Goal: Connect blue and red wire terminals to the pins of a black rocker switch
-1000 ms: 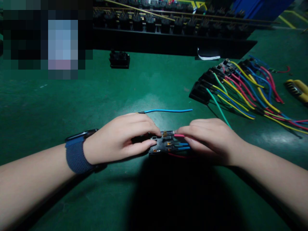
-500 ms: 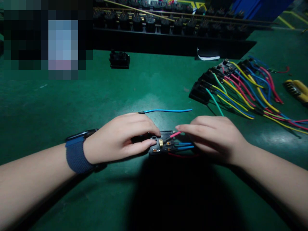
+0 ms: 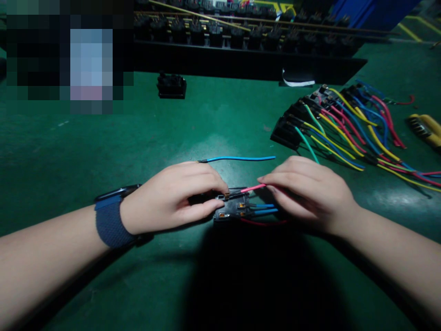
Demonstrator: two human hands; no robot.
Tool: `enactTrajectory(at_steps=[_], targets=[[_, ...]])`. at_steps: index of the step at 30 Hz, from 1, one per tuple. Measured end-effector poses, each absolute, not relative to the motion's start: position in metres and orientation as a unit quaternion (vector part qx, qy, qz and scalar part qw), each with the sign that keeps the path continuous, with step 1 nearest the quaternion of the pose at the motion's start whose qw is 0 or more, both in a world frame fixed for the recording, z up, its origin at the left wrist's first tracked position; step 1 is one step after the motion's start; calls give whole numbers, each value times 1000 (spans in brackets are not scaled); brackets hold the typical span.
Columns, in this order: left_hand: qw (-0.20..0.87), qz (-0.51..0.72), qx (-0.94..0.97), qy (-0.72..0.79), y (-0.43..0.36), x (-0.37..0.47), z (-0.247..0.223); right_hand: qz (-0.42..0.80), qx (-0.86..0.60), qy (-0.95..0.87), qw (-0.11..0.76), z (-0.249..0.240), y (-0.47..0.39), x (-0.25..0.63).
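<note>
Thumb and fingers of my left hand are closed on the left end of a black socket module lying on the green surface. Blue wires and a dark red wire run from the module's right side. My right hand pinches a red wire between thumb and fingertips. That wire's dark sleeved end and metal terminal lie over the module's upper part, close to my left fingertips; whether the terminal is seated I cannot tell. Just beyond my left hand lies a loose blue wire.
Wired black modules with yellow, red, blue and green leads spread at the right, near a yellow-handled tool. One unwired black module stands farther back. A long black rack of similar parts spans the back. A blue bin is behind.
The red wire's terminal has shifted left and away from me, toward the module's upper slot, and the wire now lies flatter. My right hand has moved slightly up; my left hand is still.
</note>
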State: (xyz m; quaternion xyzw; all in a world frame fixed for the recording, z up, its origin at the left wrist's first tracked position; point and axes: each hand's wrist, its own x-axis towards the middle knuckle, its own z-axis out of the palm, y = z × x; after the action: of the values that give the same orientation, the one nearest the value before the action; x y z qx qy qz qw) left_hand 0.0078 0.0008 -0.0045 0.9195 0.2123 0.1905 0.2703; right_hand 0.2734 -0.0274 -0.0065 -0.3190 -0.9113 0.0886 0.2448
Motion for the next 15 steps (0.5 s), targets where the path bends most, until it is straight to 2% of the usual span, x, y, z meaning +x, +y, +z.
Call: enactTrajectory(at_steps=[10,15], targets=[[267,189,921,213,1,8,-5,-42,-311,-935,168,-3,-37,276],[260,195,923,209,0,8,-5,-63,-310,-937,149,-3,-37,275]])
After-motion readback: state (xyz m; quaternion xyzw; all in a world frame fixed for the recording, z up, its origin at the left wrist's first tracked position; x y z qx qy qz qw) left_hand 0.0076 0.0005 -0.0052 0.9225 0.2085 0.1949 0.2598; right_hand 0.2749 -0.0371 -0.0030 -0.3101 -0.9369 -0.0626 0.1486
